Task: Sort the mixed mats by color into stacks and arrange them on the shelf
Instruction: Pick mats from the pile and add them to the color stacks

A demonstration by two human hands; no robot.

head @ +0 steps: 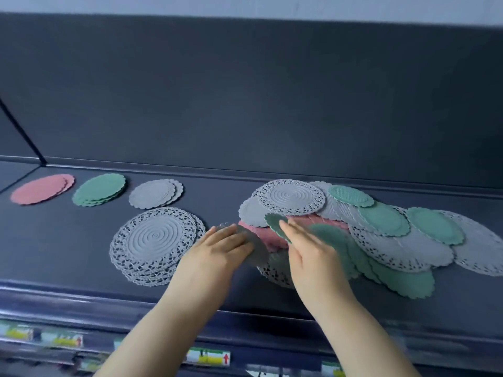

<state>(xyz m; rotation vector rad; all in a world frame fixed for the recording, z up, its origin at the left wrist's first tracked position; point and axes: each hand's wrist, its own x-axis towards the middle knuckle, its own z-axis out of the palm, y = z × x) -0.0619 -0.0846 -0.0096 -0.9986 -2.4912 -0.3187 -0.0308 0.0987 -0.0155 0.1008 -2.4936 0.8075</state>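
Sorted stacks lie on the dark shelf (223, 284): pink mats (40, 189) far left, green mats (99, 189), small grey mats (155, 194), and large lacy grey mats (155, 242) in front. A mixed pile (381, 235) of grey, green and pink mats spreads across the right. My left hand (217, 254) grips a blurred small grey mat (257, 250) at the pile's left edge. My right hand (307, 248) lifts a green mat (276, 223) by its edge, tilted up over pink mats (266, 235).
The shelf's dark back panel (245, 104) rises behind the mats. A raised front lip (81, 303) runs along the shelf edge, with price labels (208, 356) on a rail below. Bare shelf surface lies between the sorted stacks and the pile.
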